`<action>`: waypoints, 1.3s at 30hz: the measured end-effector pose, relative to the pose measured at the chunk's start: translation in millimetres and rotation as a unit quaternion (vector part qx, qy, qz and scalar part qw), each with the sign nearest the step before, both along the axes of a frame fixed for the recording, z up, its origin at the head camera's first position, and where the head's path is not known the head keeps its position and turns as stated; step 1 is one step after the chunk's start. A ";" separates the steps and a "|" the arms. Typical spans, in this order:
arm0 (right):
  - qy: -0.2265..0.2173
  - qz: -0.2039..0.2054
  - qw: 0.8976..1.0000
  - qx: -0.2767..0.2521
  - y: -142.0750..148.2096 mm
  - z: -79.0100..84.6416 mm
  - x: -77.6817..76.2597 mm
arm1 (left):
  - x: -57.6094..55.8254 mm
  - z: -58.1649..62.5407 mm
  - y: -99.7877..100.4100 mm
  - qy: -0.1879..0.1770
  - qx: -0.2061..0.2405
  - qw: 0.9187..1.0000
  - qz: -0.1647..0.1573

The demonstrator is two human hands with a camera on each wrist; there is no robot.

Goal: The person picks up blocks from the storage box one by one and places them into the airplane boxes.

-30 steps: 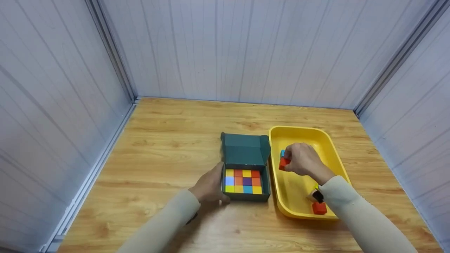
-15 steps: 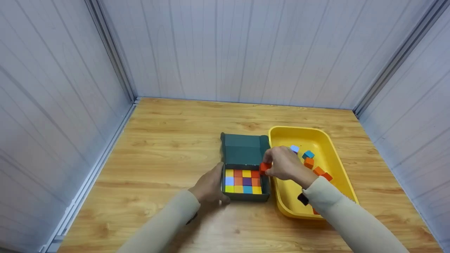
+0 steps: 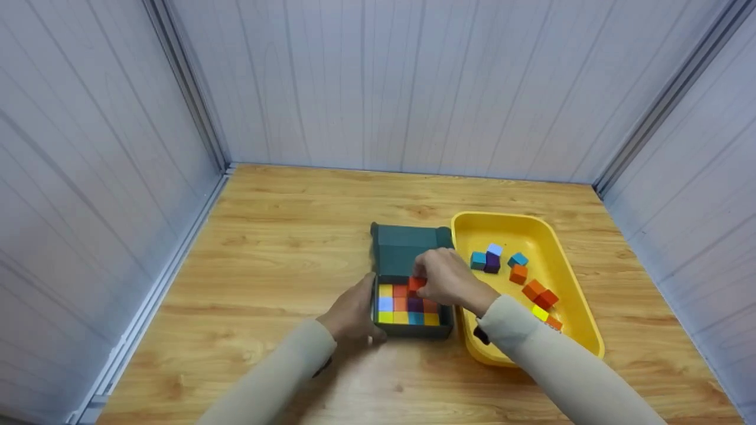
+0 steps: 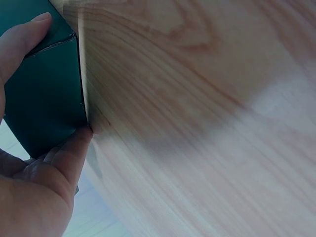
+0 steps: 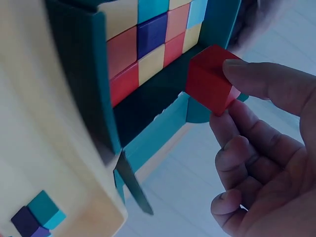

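My right hand (image 3: 452, 277) pinches a red cube (image 5: 210, 81) between thumb and fingertips, above the open dark green box (image 3: 413, 331). Inside the box, coloured cubes (image 3: 400, 304) lie in tight rows: yellow, orange, red, purple, blue. The right wrist view shows a bare strip of box floor between these rows and the hinge side, with the held cube close over it. My left hand (image 3: 351, 310) grips the box at its left front corner; in the left wrist view the thumb (image 4: 37, 29) and fingers lie on different faces of the green cardboard.
To the right of the box stands a yellow tray (image 3: 502, 230) with several loose cubes, among them a teal cube (image 3: 478, 260) and an orange cube (image 3: 518, 274). The box lid (image 3: 407, 248) is folded back. Wooden table (image 3: 283, 236) surrounds both, with pale walls behind.
The right hand has carried the red cube leftward from the tray to over the box's back row, uncovering more cubes in the tray. The left hand and the box have stayed put.
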State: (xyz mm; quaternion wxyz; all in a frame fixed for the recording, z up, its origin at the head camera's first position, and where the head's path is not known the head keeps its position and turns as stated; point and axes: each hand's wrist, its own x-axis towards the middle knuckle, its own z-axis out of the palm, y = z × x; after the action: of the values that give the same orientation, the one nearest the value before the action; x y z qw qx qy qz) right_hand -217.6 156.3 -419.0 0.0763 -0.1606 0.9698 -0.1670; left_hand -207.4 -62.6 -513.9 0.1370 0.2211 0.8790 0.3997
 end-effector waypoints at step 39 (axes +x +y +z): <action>0.078 0.041 0.994 0.070 -52.6 -40.4 -15.7 | 0.3 1.3 -0.4 0.017 0.000 1.000 -0.007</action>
State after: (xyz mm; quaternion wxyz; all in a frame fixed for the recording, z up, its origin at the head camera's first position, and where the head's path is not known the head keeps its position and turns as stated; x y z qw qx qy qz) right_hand -233.3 103.7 -459.3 0.0183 -0.2068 0.9747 -0.0823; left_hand -207.1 -63.0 -512.6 0.1248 0.2338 0.8796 0.3951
